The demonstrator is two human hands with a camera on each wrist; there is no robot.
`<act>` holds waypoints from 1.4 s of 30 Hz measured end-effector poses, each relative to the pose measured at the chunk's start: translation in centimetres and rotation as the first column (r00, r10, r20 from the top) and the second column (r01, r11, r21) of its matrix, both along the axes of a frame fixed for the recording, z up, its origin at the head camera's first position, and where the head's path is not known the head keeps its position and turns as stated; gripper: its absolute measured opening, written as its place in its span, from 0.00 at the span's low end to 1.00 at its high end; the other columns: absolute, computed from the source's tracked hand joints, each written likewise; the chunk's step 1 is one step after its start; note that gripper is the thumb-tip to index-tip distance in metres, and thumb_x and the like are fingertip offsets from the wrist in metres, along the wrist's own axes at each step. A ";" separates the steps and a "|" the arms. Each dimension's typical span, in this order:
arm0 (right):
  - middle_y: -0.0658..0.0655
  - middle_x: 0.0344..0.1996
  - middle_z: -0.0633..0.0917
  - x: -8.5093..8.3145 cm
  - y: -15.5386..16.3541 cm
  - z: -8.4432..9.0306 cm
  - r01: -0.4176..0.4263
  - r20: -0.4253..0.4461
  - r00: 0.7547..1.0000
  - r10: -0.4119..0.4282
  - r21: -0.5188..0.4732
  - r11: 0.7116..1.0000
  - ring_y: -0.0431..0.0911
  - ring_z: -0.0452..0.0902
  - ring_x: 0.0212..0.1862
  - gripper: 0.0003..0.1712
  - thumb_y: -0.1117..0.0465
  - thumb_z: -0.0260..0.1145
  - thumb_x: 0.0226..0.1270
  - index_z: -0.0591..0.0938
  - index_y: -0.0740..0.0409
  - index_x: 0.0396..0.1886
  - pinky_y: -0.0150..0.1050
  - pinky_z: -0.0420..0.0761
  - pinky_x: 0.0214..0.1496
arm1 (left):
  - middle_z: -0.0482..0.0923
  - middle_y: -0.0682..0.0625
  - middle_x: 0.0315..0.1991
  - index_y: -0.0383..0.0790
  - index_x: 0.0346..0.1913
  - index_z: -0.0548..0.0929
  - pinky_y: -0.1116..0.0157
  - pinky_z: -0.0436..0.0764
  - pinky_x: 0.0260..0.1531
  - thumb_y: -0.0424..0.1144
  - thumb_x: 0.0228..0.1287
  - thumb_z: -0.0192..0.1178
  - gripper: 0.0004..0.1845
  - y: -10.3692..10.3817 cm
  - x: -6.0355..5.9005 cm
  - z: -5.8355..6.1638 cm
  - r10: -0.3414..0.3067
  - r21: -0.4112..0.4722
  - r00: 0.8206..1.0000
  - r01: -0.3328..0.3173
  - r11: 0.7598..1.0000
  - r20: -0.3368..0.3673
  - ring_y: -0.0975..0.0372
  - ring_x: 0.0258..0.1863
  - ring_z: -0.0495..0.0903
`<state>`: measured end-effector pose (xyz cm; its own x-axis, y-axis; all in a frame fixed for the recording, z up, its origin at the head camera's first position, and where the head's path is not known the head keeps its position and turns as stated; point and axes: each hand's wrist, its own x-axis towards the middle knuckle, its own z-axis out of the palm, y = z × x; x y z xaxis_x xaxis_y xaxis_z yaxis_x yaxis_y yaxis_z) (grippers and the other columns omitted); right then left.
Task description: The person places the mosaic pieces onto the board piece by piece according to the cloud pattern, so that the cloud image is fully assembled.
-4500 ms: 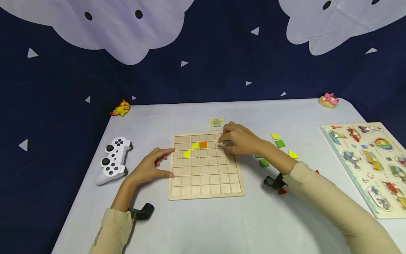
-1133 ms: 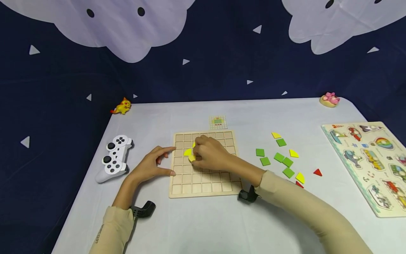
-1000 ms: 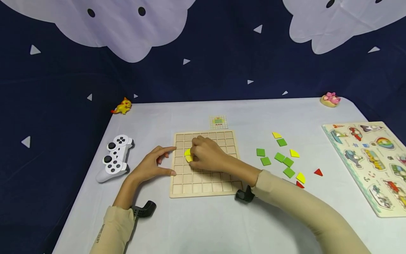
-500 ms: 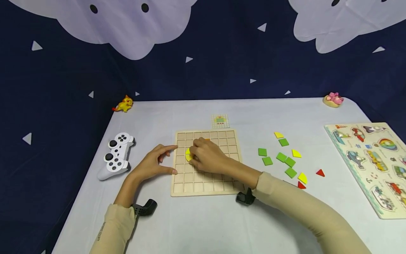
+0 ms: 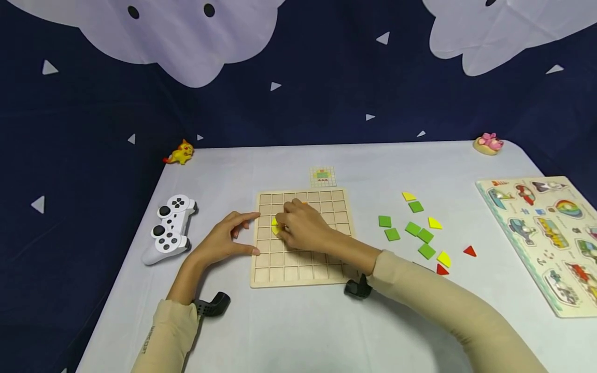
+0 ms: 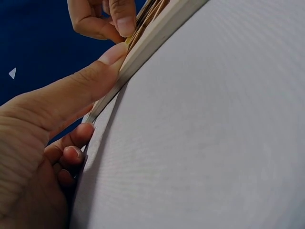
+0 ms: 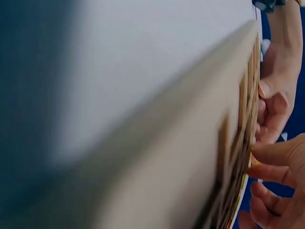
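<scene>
A wooden grid board (image 5: 289,261) lies on the table. My left hand (image 5: 221,241) touches its left edge, thumb and forefinger stretched out and spread apart. Over the upper left cells, my right hand (image 5: 305,228) pinches a yellow quarter-circle tile (image 5: 276,230) between thumb and fingers, down at the grid. Just above that tile, another yellow quarter-circle (image 5: 274,221) sits in its cell. The right hand covers much of both, and only a sliver of an orange tile (image 5: 304,203) shows behind its knuckles. In the left wrist view, the right fingertips meet just over the board's rim (image 6: 147,47).
Right of the board lie several green squares (image 5: 412,228), yellow quarter-circles (image 5: 435,223) and red triangles (image 5: 470,251). Behind it is a pattern card (image 5: 323,176). A white game controller (image 5: 170,228) lies at left, a picture puzzle board (image 5: 536,248) at far right. Two small figurines stand at the back.
My right hand has come from the board's right side to its upper left with a yellow quarter-circle, shifting slightly left and settling it below the other. The left hand stays at the edge.
</scene>
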<state>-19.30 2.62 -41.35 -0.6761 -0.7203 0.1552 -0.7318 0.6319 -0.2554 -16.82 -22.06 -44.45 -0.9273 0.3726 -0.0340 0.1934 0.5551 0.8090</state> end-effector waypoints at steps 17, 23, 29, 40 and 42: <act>0.53 0.33 0.79 0.2 0.4 0.0 0.059 0.061 0.996 -0.058 -0.013 0.998 0.44 0.67 0.35 0.12 0.51 0.73 0.62 0.85 0.55 0.33 0.36 0.71 0.38 | 0.69 0.49 0.43 0.47 0.68 0.74 0.67 0.66 0.38 0.42 0.42 0.81 0.45 0.1 -0.1 -0.2 -0.003 -0.005 1.000 0.003 1.000 0.000 0.59 0.36 0.63; 0.52 0.32 0.78 0.3 0.4 -0.1 0.064 0.052 0.997 -0.062 -0.027 0.998 0.44 0.67 0.35 0.12 0.51 0.73 0.62 0.85 0.54 0.32 0.35 0.71 0.38 | 0.69 0.48 0.43 0.45 0.68 0.74 0.67 0.66 0.38 0.42 0.43 0.81 0.45 0.2 -0.1 -0.3 -0.005 -0.006 1.000 0.005 1.000 -0.005 0.60 0.35 0.63; 0.52 0.34 0.79 0.3 1.1 0.8 0.060 0.021 0.998 -0.058 -0.055 0.997 0.44 0.69 0.36 0.15 0.49 0.73 0.62 0.88 0.56 0.35 0.36 0.73 0.39 | 0.69 0.46 0.43 0.43 0.68 0.74 0.67 0.65 0.37 0.43 0.44 0.81 0.44 0.0 0.0 -0.5 -0.004 -0.013 1.000 0.003 1.000 -0.016 0.60 0.35 0.63; 0.57 0.33 0.81 -1.2 7.9 2.4 0.192 0.012 0.981 -0.192 -0.104 0.976 0.48 0.70 0.37 0.15 0.54 0.76 0.58 0.89 0.62 0.37 0.40 0.74 0.39 | 0.67 0.48 0.38 0.43 0.68 0.74 0.66 0.64 0.36 0.43 0.44 0.81 0.44 0.0 0.1 -0.1 -0.004 -0.038 1.000 0.003 0.999 -0.023 0.60 0.34 0.63; 0.58 0.34 0.82 -1.4 9.7 2.3 0.230 0.017 0.973 -0.229 -0.098 0.968 0.49 0.71 0.38 0.15 0.55 0.76 0.57 0.89 0.63 0.37 0.42 0.74 0.40 | 0.67 0.48 0.38 0.43 0.68 0.74 0.66 0.64 0.36 0.44 0.44 0.81 0.44 0.0 0.0 -0.1 -0.002 -0.040 1.000 0.001 0.999 -0.019 0.60 0.35 0.63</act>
